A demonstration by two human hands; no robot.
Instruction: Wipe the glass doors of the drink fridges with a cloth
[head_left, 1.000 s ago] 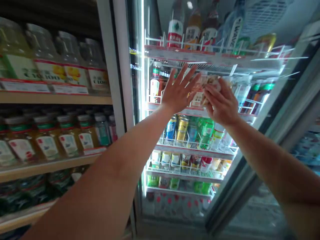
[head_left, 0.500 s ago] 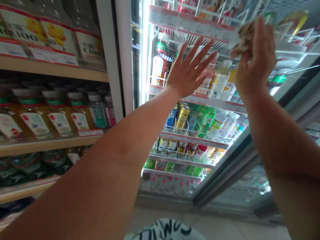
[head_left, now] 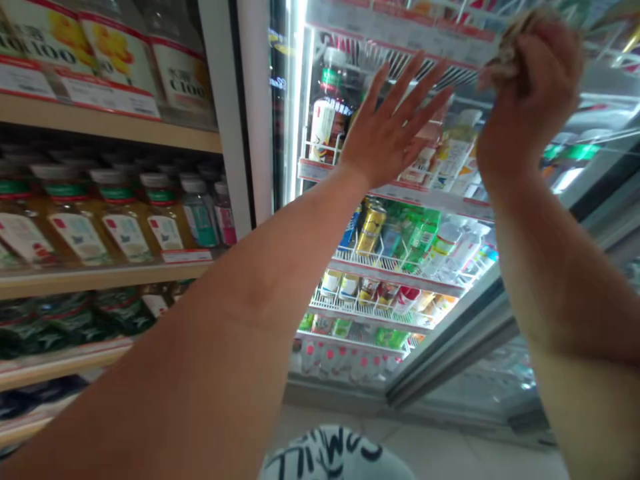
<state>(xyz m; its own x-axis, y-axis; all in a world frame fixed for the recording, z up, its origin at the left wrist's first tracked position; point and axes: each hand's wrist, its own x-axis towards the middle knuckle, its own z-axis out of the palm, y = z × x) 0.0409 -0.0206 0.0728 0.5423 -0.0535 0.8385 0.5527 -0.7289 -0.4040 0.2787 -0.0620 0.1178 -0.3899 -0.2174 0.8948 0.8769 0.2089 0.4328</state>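
Note:
My left hand (head_left: 387,133) is raised with its fingers spread, in front of a shelf of bottles in the lit drinks fridge. It holds nothing; whether it touches anything there I cannot tell. To its left stands a dark bottle (head_left: 329,110) with a white and green cap. A pale-yellow bottle (head_left: 456,150) is on the same shelf to its right. Higher up on the right, my right hand (head_left: 543,87) is closed round a crumpled brownish cloth (head_left: 515,47), close to the front edge of the upper shelf (head_left: 400,30). The fingers hide part of the cloth.
Wooden shelves (head_left: 100,270) with rows of juice bottles (head_left: 123,223) line the left side. Below my hands, wire fridge shelves hold cans and bottles, among them a gold can (head_left: 371,228). A dark-framed glass door (head_left: 450,340) stands at right, over a tiled floor (head_left: 440,440).
My right hand has moved up and to the right with the cloth, and its fingers look more curled. The left hand has shifted slightly right, still spread. The view has shifted a little.

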